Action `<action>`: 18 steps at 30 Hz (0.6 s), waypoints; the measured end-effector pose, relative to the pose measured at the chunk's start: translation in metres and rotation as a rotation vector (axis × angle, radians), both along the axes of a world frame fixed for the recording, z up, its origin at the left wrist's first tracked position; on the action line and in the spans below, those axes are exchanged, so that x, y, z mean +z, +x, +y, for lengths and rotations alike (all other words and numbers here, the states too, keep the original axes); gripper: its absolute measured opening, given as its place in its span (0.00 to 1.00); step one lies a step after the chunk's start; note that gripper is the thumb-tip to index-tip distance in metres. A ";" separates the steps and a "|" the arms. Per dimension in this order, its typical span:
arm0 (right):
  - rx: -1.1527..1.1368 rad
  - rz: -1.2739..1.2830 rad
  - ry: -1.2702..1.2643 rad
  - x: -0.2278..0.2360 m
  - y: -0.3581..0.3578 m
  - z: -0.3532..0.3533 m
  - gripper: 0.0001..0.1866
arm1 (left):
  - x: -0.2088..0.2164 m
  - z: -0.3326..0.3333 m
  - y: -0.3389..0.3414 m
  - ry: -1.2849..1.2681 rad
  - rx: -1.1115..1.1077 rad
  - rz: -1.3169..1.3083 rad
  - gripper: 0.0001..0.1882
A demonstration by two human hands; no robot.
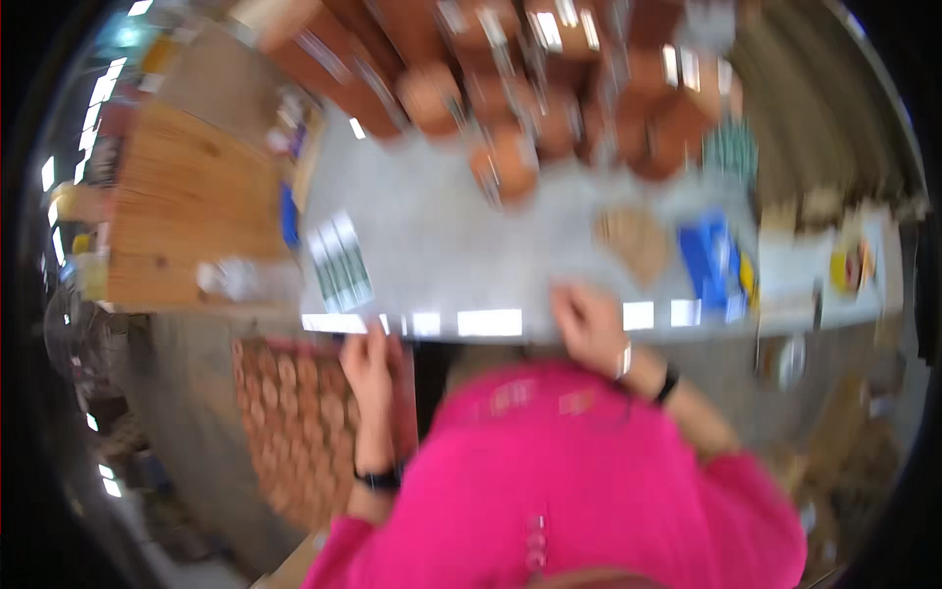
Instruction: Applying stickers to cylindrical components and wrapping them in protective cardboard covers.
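The whole picture is smeared by motion. My left hand (369, 371) is at the front edge of the grey table (461, 245), just below a sheet of green-and-white strips (340, 263). Its fingers point up toward the edge, too blurred to show whether they grip anything. Farther right, my right hand (589, 326) rests at or just over the same edge. The fingers look partly bent, and I make out nothing in them. Reddish-brown cylinders (505, 162) with shiny streaks crowd the far side of the table.
A wooden board (196, 206) stands at the left, with a clear plastic item (250, 280) by its lower edge. To the right lie a brown piece (633, 240), a blue package (711, 263) and stacked cardboard (824, 108). Many round reddish-brown pieces (294, 422) sit low on the left.
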State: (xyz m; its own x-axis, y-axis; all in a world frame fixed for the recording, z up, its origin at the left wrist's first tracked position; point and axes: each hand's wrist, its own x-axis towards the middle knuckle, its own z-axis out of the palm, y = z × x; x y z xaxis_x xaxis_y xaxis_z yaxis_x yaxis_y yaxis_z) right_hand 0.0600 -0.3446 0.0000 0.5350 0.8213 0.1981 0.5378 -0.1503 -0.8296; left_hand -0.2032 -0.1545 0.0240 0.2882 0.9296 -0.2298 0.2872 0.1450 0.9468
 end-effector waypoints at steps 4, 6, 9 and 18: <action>-0.005 0.329 0.136 0.012 0.014 -0.005 0.08 | 0.031 -0.011 0.046 0.057 -0.092 -0.034 0.10; -0.007 0.324 0.130 0.011 0.017 -0.007 0.08 | 0.036 -0.014 0.057 0.075 -0.166 -0.023 0.10; 0.030 0.270 0.150 0.024 0.017 -0.024 0.06 | 0.052 -0.029 0.074 0.137 -0.302 -0.090 0.09; -0.035 -0.188 0.690 0.202 -0.002 -0.078 0.05 | 0.195 -0.045 0.092 0.882 -0.830 -0.883 0.06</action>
